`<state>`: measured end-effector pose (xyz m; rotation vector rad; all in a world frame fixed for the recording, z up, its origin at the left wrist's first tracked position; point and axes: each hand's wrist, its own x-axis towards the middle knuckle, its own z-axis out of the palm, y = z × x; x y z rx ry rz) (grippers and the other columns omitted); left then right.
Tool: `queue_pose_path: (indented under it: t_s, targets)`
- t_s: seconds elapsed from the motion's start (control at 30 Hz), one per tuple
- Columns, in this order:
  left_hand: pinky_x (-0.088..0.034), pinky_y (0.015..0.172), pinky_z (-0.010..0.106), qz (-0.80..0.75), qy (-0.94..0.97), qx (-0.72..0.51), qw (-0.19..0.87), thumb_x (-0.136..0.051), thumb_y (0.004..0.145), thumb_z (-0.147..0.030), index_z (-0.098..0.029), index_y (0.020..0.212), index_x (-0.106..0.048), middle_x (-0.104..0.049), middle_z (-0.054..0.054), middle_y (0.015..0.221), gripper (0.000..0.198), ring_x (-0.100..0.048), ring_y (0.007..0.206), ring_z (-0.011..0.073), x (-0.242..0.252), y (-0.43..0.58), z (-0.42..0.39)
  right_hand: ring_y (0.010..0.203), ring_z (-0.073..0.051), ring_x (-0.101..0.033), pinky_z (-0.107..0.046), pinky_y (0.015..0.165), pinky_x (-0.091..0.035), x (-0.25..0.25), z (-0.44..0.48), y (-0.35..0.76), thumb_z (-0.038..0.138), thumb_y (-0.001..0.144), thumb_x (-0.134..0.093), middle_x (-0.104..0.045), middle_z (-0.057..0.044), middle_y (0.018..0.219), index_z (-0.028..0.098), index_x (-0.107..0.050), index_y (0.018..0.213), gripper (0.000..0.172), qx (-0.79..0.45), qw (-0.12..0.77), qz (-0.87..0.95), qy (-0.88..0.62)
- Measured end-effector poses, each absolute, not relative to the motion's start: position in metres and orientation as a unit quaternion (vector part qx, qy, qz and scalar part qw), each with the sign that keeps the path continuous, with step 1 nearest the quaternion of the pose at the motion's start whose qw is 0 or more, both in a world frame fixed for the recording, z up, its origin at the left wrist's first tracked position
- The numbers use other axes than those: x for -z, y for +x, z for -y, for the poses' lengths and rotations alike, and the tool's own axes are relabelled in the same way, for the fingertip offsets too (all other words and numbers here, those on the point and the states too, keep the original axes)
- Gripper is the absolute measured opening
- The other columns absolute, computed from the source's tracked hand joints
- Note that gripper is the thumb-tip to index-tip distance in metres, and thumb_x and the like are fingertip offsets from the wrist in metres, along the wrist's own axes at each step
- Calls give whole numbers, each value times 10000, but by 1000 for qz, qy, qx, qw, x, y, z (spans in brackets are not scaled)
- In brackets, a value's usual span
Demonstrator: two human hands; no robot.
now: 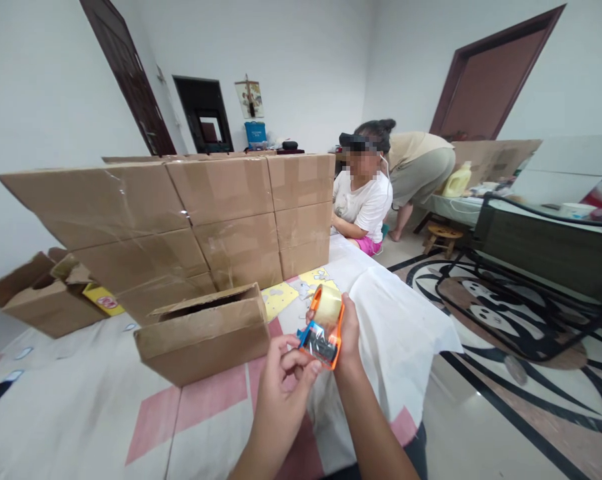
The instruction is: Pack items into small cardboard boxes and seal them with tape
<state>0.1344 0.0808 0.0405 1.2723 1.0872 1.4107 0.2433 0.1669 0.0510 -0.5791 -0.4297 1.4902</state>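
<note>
An orange tape dispenser [337,340] with a blue cutter end [302,337] carries a roll of clear packing tape [329,304]. My right hand [349,333] is wrapped round the dispenser from the right and holds it tilted above the bed-like surface. At the cutter end, my left hand [283,383] has its fingers curled and its thumb against the glossy strip of tape at the dispenser's lower edge. Just left of both hands stands a small cardboard box [211,343] with a dark gap along its top.
Behind the small box rises a wall of stacked cardboard cartons [221,193]. An open carton [51,307] stands far left. One person [368,207] sits beyond the stack; another person [421,167] bends over behind. A dark folding chair [545,247] and wooden stool [443,239] stand right.
</note>
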Motion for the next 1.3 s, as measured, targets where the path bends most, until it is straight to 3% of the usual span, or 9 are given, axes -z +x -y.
queue_pose_path:
  t_s: [0.2, 0.53, 0.73, 0.93, 1.3]
  targets:
    - [-526, 781, 290, -433, 499, -564, 495, -648, 899, -492, -258, 1113, -416, -730, 22, 847, 393, -721, 860, 202, -40, 130, -81, 480, -210, -612, -329, 481, -525, -55, -165, 245, 651, 784, -584, -671, -49, 586, 166, -664, 838, 495, -694, 651, 162, -263]
    - [-493, 739, 271, -419, 492, -595, 478, -671, 886, -489, -242, 1033, -445, -711, 20, 795, 365, -700, 779, 186, -38, 134, -83, 477, -183, -597, -265, 433, -488, -58, -165, 242, 571, 787, -604, -658, -43, 569, 163, -655, 838, 414, -690, 661, 155, -253]
    - [-456, 640, 221, -429, 475, -599, 480, -697, 861, -502, -241, 1005, -448, -695, 3, 772, 389, -632, 670, 137, -34, 135, -86, 471, -176, -602, -272, 427, -496, -57, -167, 241, 592, 786, -633, -682, -34, 621, 167, -661, 874, 435, -697, 658, 137, -252]
    - [-319, 472, 185, -428, 464, -605, 486, -656, 882, -545, -245, 1027, -438, -687, -28, 704, 398, -403, 437, 56, -34, 135, -84, 515, -213, -645, -310, 472, -529, -53, -170, 238, 637, 807, -616, -674, -32, 586, 177, -682, 863, 468, -686, 663, 166, -249]
    - [-261, 431, 170, -414, 445, -599, 521, -690, 829, -595, -247, 996, -406, -676, -30, 657, 480, -404, 418, 57, -40, 136, -85, 472, -182, -600, -271, 441, -492, -58, -166, 239, 636, 814, -579, -653, -48, 557, 166, -664, 791, 478, -690, 651, 161, -274]
